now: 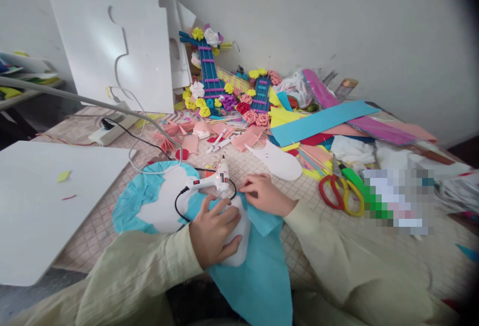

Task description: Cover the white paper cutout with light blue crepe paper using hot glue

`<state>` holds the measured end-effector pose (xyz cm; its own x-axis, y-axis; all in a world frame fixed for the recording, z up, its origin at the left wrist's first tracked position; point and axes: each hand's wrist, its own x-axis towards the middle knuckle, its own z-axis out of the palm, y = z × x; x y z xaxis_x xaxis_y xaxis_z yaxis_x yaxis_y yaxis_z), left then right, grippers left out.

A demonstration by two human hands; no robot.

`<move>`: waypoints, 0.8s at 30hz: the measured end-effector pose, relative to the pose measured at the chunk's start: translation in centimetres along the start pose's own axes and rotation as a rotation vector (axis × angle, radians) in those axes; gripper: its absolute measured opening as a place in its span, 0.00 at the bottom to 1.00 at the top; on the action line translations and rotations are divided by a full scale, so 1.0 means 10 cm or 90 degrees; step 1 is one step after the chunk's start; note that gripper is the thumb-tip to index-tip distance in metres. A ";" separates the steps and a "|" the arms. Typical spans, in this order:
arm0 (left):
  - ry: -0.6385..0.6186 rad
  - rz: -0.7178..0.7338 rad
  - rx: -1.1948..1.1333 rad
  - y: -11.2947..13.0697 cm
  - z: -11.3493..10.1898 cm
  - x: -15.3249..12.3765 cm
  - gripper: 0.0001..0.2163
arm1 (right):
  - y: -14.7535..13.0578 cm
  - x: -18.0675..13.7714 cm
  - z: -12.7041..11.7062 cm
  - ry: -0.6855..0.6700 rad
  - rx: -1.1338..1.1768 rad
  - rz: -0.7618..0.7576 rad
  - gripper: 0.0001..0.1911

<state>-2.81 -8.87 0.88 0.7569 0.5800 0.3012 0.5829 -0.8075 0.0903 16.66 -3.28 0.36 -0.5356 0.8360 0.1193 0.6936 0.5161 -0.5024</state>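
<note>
My left hand [214,234] lies with spread fingers on a white board piece [242,239] near the table's front edge. Light-blue crepe paper [258,278] runs under that piece and hangs toward my lap. At the piece's upper right edge, my right hand [268,195] pinches a fold of the crepe paper between thumb and fingers. Just beyond my left fingertips is a white hot glue gun [209,181] with a black cord, its switch showing red. To the left lies a larger white shape [160,206], partly covered in crinkled blue crepe paper.
Red-and-yellow-handled scissors [342,194] lie to the right. A white cutout [279,161], markers [219,141] and paper strips [322,122] cover the back. Flower-decorated blue guitar shapes [211,74] lean on the wall. A white cable [112,104] crosses from the left past a power strip [112,126].
</note>
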 end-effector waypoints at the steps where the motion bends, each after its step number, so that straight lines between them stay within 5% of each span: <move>1: -0.003 0.000 0.002 0.00 0.00 0.00 0.15 | -0.02 -0.04 -0.01 -0.007 -0.045 -0.022 0.12; 11: 0.005 -0.001 -0.003 0.00 0.03 -0.02 0.16 | -0.15 -0.16 -0.06 -0.059 -0.292 -0.139 0.15; 19: 0.014 0.003 -0.007 0.01 0.04 -0.02 0.16 | -0.08 -0.21 -0.07 -0.038 -0.236 -0.162 0.15; 24: 0.023 -0.002 -0.040 -0.01 0.04 -0.03 0.15 | -0.13 -0.34 -0.14 0.071 -0.065 -0.060 0.16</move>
<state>-2.95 -8.91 0.38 0.7430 0.5797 0.3347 0.5651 -0.8112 0.1505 18.22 -6.51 1.76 -0.5478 0.7958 0.2581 0.6916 0.6044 -0.3955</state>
